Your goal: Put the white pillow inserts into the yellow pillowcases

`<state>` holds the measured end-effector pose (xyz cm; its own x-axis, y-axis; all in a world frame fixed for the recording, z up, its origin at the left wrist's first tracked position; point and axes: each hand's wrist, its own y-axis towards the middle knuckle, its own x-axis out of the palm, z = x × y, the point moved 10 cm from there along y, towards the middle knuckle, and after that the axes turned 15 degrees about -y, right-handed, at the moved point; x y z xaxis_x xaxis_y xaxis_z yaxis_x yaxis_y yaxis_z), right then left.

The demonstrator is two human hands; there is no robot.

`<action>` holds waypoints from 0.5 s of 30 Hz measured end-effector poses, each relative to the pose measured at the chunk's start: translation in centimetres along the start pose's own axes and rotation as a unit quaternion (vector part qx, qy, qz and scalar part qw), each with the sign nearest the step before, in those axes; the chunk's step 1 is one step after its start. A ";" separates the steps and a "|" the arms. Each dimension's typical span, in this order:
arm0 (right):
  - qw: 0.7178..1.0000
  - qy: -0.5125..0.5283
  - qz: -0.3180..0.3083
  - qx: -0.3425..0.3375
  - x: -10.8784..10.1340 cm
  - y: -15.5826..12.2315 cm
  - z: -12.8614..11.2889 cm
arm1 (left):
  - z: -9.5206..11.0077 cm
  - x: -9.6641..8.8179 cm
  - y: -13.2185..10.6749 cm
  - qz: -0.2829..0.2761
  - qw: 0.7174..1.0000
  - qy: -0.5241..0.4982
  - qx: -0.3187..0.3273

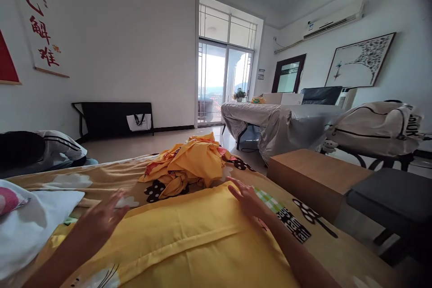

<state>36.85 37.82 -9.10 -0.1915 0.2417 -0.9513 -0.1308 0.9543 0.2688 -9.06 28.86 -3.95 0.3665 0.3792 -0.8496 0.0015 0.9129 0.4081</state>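
Observation:
A yellow pillowcase (189, 229) lies spread out in front of me, with a hemmed flap running across it. My left hand (101, 218), slightly blurred, is over its left side with fingers apart and holds nothing. At the far right corner of the pillowcase is my right hand (248, 198); its fingers are stretched out and seem to rest on the cloth edge. Just beyond lies a crumpled heap of orange-yellow printed fabric (195, 157). Everything rests on a brown patterned bed sheet (324, 252).
A white pillow (37, 220) lies at the left. Beyond the bed's left edge a person (57, 146) is bent low. To the right stand a wooden box (313, 166), a dark stool (394, 193) and a plastic-covered table (286, 121). A bag (374, 126) sits behind them.

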 end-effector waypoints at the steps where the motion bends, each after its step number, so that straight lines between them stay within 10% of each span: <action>1: 0.999 0.013 -0.015 -0.039 0.8 -0.7 -1.4 | 3.4 2.3 -0.6 -0.059 0.997 -0.031 0.037; 3: 0.996 0.022 -0.056 -0.070 3.2 -2.0 -2.6 | 7.3 7.1 -3.0 -0.184 0.980 -0.072 0.040; 6: 0.996 0.003 -0.083 -0.027 5.8 -3.2 -1.0 | 7.5 10.5 -5.8 -0.225 0.971 -0.077 -0.003; 11: 0.998 -0.019 -0.058 0.012 5.0 -7.6 3.1 | 1.6 9.7 -6.2 -0.196 0.980 -0.030 -0.016; 15: 0.998 -0.050 0.032 0.032 3.1 -17.2 7.0 | -4.8 8.0 -6.3 -0.134 0.987 -0.059 -0.063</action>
<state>45.28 23.37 -17.74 -0.0999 0.3148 -0.9439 -0.0576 0.9452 0.3214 -10.56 26.83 -14.95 0.4747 0.1089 -0.8734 -0.0007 0.9924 0.1234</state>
